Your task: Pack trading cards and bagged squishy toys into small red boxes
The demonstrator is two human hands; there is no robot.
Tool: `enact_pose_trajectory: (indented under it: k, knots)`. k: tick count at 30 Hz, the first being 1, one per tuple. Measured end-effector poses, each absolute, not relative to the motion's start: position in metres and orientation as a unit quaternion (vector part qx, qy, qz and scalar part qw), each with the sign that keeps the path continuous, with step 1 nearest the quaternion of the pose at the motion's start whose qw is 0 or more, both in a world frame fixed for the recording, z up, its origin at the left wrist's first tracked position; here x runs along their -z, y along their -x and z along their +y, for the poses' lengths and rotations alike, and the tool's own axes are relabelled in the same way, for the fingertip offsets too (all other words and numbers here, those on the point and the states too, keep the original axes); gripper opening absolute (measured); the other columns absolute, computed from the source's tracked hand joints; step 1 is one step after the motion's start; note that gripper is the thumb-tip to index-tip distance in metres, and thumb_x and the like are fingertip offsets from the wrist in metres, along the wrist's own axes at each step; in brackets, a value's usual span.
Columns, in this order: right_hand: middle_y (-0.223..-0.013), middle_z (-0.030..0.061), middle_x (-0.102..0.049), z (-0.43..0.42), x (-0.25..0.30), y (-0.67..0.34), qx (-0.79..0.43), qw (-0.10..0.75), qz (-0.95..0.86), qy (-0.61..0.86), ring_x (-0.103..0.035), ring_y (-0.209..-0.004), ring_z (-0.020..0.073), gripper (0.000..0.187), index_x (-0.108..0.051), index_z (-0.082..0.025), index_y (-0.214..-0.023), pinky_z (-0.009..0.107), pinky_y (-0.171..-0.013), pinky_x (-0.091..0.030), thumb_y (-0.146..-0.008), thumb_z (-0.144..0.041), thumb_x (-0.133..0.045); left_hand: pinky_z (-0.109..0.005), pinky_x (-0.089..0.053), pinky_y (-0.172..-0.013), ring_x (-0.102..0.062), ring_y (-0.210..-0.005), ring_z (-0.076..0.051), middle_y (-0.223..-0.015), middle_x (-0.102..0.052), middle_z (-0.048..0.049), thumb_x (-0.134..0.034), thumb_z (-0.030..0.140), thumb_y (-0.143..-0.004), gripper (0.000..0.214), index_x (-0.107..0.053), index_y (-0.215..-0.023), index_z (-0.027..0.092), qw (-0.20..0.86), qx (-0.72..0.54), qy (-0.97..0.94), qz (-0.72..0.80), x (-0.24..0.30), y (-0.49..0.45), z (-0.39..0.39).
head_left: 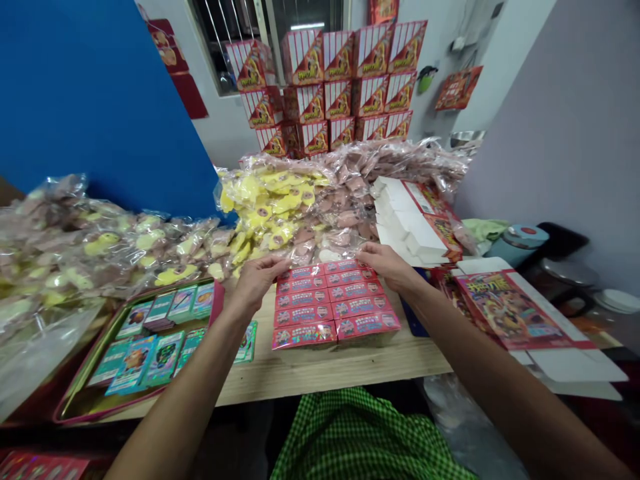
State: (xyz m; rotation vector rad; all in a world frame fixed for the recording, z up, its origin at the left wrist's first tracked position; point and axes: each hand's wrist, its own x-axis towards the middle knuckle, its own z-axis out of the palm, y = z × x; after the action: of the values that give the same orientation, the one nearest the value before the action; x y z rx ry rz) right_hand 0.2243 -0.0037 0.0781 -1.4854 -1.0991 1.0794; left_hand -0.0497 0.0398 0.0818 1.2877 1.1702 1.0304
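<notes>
Two rows of red card packs [333, 303] lie side by side on the wooden table [320, 370]. My left hand [255, 281] rests at the far left corner of the block, its fingers curled against the top pack. At the far right corner my right hand [387, 265] touches the block with bent fingers. Whether either hand grips a pack is unclear. Just behind the hands lie clear bags of yellow toys [273, 203] and pinkish toys [350, 207].
A red tray [75, 407] with several green card packs sits at the left. Flat white and red cartons [415, 223] and an unfolded printed box [515, 310] lie at the right. Red boxes [340, 83] are stacked at the back. More bagged toys [75, 247] pile up at the left.
</notes>
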Motion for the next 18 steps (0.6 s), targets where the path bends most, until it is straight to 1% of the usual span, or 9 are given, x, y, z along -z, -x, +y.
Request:
enact_pose_trajectory:
  k: [3, 6, 9, 13, 18]
  knots:
    - [-0.057, -0.0036, -0.051, 0.002, -0.079, -0.226, -0.425, 0.472, -0.449, 0.628, -0.044, -0.055, 0.0111, 0.023, -0.051, -0.020, -0.062, 0.023, -0.052, -0.033, -0.073, -0.023, -0.070, -0.028, -0.045, -0.064, -0.057, -0.061, -0.014, -0.065, -0.068, -0.0020, -0.090, 0.049, -0.053, 0.037, -0.075, -0.066, 0.017, 0.522, -0.414, -0.553, 0.500, -0.083, 0.054, 0.045]
    - [-0.056, -0.0032, -0.051, 0.004, -0.084, -0.228, -0.419, 0.458, -0.449, 0.642, -0.046, -0.053, 0.0116, 0.023, -0.051, -0.020, -0.062, 0.023, -0.051, -0.035, -0.074, -0.021, -0.070, -0.029, -0.046, -0.063, -0.057, -0.058, -0.014, -0.061, -0.067, -0.0019, -0.088, 0.046, -0.058, 0.032, -0.074, -0.064, 0.018, 0.513, -0.397, -0.562, 0.513, -0.083, 0.058, 0.050]
    - [-0.055, -0.0025, -0.052, 0.004, -0.090, -0.226, -0.416, 0.440, -0.462, 0.647, -0.046, -0.054, 0.0112, 0.025, -0.053, -0.019, -0.060, 0.022, -0.051, -0.034, -0.075, -0.020, -0.073, -0.029, -0.048, -0.063, -0.057, -0.057, -0.014, -0.060, -0.067, -0.0021, -0.088, 0.043, -0.058, 0.029, -0.074, -0.062, 0.018, 0.510, -0.383, -0.563, 0.526, -0.084, 0.060, 0.054]
    - [-0.055, -0.0018, -0.054, 0.004, -0.095, -0.220, -0.408, 0.423, -0.470, 0.658, -0.046, -0.056, 0.0108, 0.030, -0.056, -0.017, -0.055, 0.023, -0.050, -0.030, -0.077, -0.017, -0.075, -0.028, -0.050, -0.063, -0.059, -0.058, -0.014, -0.062, -0.070, -0.0027, -0.090, 0.040, -0.053, 0.030, -0.075, -0.063, 0.017, 0.520, -0.372, -0.549, 0.539, -0.088, 0.059, 0.055]
    - [-0.052, -0.0057, -0.048, 0.010, -0.095, -0.217, -0.421, 0.427, -0.430, 0.674, -0.044, -0.051, 0.0091, 0.031, -0.054, -0.017, -0.059, 0.022, -0.049, -0.031, -0.082, -0.013, -0.074, -0.028, -0.053, -0.061, -0.062, -0.058, -0.016, -0.063, -0.072, -0.0052, -0.093, 0.034, -0.044, 0.032, -0.074, -0.062, 0.015, 0.548, -0.357, -0.517, 0.552, -0.093, 0.058, 0.058]
